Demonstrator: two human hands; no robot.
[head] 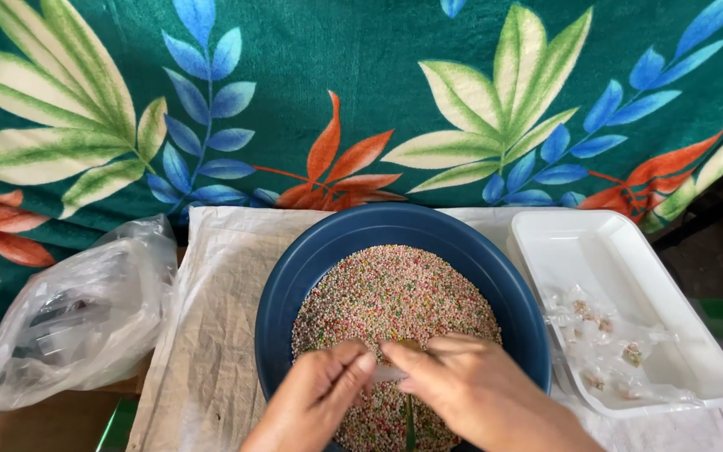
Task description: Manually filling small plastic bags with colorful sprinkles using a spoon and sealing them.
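At lower centre, the left hand (315,400) and right hand (470,389) pinch one small clear plastic packet (388,373) over the round dark-blue plastic bowl (311,259) of multicoloured beads (395,293). One white rectangular foam tray (596,251) holding several filled clear packets (604,339) sits right; one crumpled clear plastic bag (77,318) lies left.

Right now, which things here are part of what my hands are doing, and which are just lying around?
In use:
left hand
right hand
small clear packet pinched between them
blue bowl of multicoloured beads
white tray holding filled packets

Lying about:
clear plastic bag
leaf-print cloth
white sack underneath
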